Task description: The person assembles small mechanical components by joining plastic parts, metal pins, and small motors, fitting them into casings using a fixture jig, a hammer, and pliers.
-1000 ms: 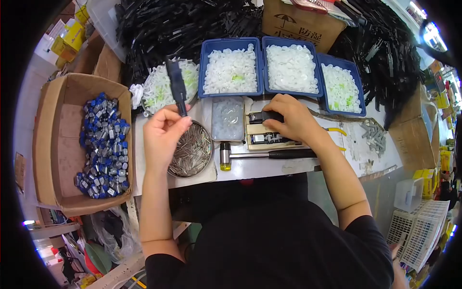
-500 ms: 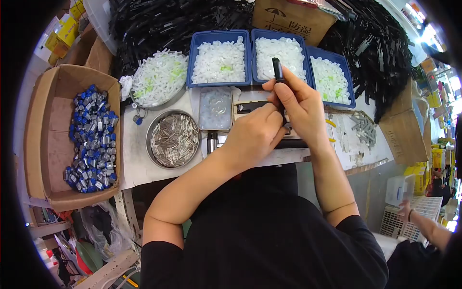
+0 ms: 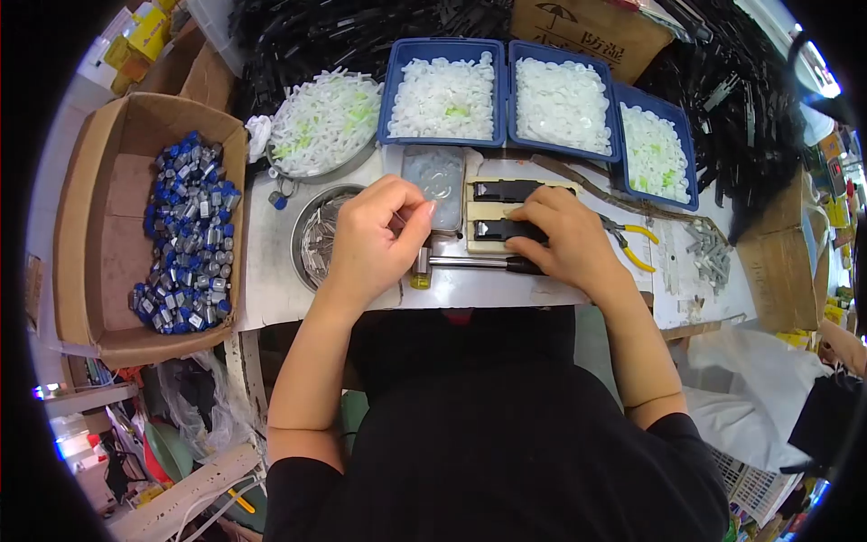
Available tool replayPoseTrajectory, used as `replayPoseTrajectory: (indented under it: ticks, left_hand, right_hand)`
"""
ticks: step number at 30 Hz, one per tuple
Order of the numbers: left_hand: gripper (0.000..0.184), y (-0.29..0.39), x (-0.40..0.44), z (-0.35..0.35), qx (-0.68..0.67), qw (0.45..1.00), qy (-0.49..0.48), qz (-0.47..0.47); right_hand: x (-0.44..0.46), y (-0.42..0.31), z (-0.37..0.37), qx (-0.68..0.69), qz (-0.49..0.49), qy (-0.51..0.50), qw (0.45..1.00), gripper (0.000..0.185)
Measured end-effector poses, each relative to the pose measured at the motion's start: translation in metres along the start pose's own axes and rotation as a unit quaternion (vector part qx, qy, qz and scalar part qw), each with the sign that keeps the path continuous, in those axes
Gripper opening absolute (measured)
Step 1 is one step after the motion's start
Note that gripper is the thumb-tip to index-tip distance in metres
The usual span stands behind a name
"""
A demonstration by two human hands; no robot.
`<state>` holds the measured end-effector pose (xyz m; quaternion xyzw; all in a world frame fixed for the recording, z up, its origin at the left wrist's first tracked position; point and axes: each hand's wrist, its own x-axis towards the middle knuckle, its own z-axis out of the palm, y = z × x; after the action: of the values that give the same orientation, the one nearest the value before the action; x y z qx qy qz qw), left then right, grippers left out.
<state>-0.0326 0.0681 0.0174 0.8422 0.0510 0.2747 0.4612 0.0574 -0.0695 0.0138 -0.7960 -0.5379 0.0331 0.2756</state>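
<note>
My left hand [image 3: 375, 239] is closed in a pinch above the edge of the round metal bowl of thin metal pins [image 3: 318, 242]; whatever lies between its fingertips is too small to make out. My right hand [image 3: 569, 237] rests at the pale fixture block [image 3: 477, 208], its thumb and fingers closed on the right end of a black plastic piece [image 3: 499, 230] in the lower slot. A second black plastic piece [image 3: 506, 191] lies in the upper slot. Just below the block is a hammer [image 3: 470, 262] with a yellow-tipped head, its dark grip partly under my right hand.
Pliers with yellow handles [image 3: 639, 248] lie to the right. Blue trays [image 3: 442, 141] of small white parts stand behind, beside a round tray of white and green pieces [image 3: 325, 126]. A cardboard box [image 3: 108, 217] of blue-capped parts is at left; grey pieces [image 3: 709, 257] lie far right.
My hands have separated and lowered from the raised black piece. The left moved left to the pin bowl, the right down to the fixture. The view has shifted slightly.
</note>
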Motion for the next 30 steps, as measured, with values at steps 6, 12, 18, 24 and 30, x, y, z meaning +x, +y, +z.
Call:
replayPoseTrajectory:
  ticks: [6, 12, 18, 24, 30]
  left_hand:
    - [0.005, -0.002, 0.001, 0.007, -0.037, 0.999, -0.007, -0.015]
    - [0.005, 0.002, 0.011, 0.018, 0.005, 0.999, -0.032, 0.016]
    - [0.025, -0.006, 0.006, 0.031, 0.227, 0.962, -0.072, 0.138]
    - [0.069, 0.006, 0.007, 0.077, 0.355, 0.913, -0.179, 0.089]
    - [0.067, 0.003, 0.002, 0.080, 0.335, 0.922, -0.163, 0.104]
  right_hand:
    - [-0.001, -0.015, 0.027, -0.009, -0.131, 0.099, 0.986, 0.022]
    - [-0.002, -0.029, 0.055, -0.066, -0.205, 0.040, 0.976, 0.021]
    - [-0.021, -0.014, 0.000, -0.089, -0.039, 0.039, 0.995, 0.022]
    - [-0.011, 0.004, -0.025, -0.117, 0.128, 0.064, 0.983, 0.013]
    - [-0.005, 0.006, -0.033, -0.158, 0.167, -0.015, 0.973, 0.014]
